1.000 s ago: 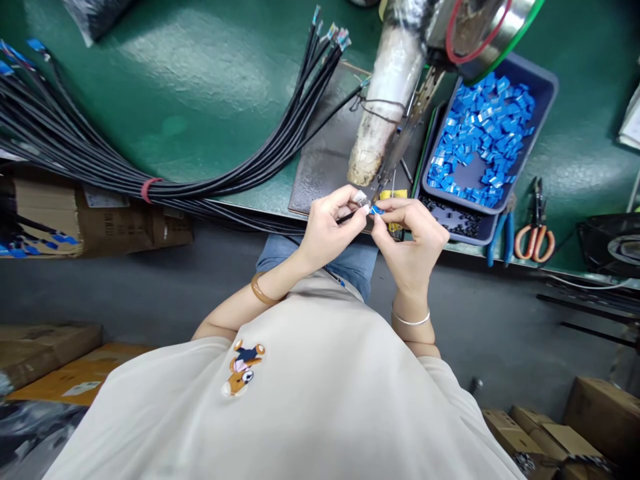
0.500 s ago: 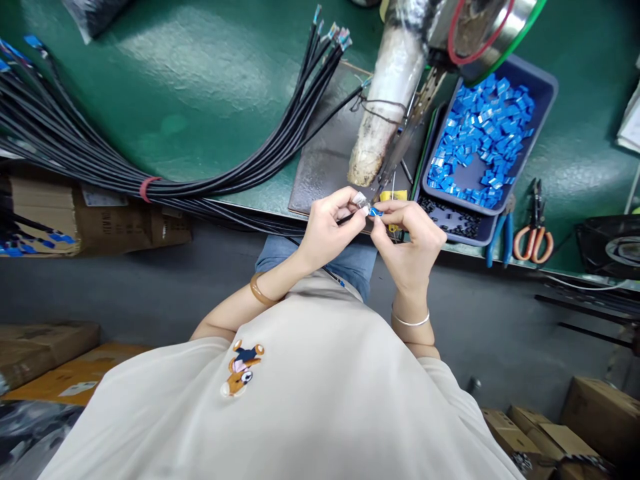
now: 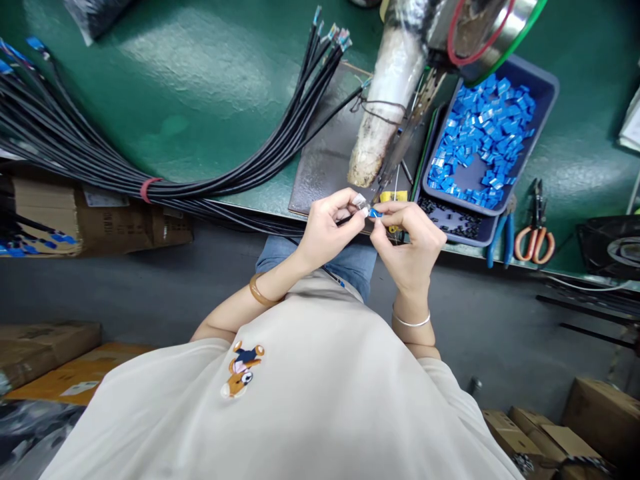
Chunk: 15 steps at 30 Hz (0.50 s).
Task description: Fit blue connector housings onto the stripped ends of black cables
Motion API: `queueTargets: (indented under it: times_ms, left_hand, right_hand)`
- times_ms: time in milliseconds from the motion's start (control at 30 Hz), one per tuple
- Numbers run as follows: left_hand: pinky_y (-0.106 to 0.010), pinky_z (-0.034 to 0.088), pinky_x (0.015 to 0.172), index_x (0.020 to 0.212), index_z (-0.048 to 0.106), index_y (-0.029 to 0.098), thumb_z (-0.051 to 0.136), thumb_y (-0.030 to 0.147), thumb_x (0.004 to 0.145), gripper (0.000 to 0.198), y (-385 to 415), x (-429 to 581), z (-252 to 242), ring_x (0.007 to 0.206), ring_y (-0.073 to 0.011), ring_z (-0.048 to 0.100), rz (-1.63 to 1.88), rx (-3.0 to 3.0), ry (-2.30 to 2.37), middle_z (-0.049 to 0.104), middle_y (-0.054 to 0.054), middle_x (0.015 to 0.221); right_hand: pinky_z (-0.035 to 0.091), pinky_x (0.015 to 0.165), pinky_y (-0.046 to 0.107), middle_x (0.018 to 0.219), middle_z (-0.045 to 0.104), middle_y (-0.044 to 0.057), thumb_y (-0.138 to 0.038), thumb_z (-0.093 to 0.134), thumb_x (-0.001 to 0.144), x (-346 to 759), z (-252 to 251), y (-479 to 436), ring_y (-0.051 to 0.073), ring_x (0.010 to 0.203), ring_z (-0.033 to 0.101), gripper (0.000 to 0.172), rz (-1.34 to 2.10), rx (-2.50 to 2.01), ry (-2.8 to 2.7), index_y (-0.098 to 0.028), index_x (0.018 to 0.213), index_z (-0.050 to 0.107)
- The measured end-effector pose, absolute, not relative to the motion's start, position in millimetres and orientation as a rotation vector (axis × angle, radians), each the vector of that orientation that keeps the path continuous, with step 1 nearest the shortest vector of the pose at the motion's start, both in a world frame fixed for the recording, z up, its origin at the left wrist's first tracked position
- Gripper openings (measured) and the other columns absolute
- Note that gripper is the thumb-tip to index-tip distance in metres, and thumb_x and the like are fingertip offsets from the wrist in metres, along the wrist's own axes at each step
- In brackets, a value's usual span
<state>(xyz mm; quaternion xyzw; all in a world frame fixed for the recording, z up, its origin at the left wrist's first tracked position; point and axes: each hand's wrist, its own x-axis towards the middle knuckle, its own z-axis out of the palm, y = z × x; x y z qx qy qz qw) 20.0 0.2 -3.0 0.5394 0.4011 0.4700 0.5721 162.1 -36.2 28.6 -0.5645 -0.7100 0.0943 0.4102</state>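
My left hand [image 3: 327,230] holds narrowly a thin black round cable [image 3: 344,220], and my right hand [image 3: 413,237] pinches a small blue plastic connector [image 3: 375,213], near the edge of the shiny green table [image 3: 200,67]. If one grip presses unevenly, the connector could slip or tilt, I think. My hands partly cover this place, so I cannot tell whether cable and connector touch.
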Motion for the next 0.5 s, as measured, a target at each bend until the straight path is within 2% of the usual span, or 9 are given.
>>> queueTargets:
  times_ms: [300,500]
  left_hand:
    - [-0.015,0.036,0.051,0.073,0.055,0.016,0.065,0.019,0.076,0.011,1.0,20.0,1.7,0.054,-0.0036,0.042,1.085,1.211,0.918,0.049,0.004,0.064]
    - [-0.014,0.039,0.055,0.076,0.055,0.014,0.059,0.014,0.082,0.007,0.1,20.4,0.3,0.058,-0.003,0.044,1.135,1.255,0.86,0.05,0.004,0.067]
  right_hand:
    - [0.055,0.079,0.031,0.091,0.073,0.0,-0.013,0.062,0.083,159.9,26.6,-37.1,0.014,0.084,0.069,0.012,0.239,-1.416,-1.754,-0.023,0.076,0.058]
    - [0.055,0.076,0.029,0.09,0.073,0.0,-0.013,0.064,0.082,159.3,28.2,-36.5,0.014,0.084,0.069,0.011,0.262,-1.407,-1.717,-0.022,0.076,0.06]
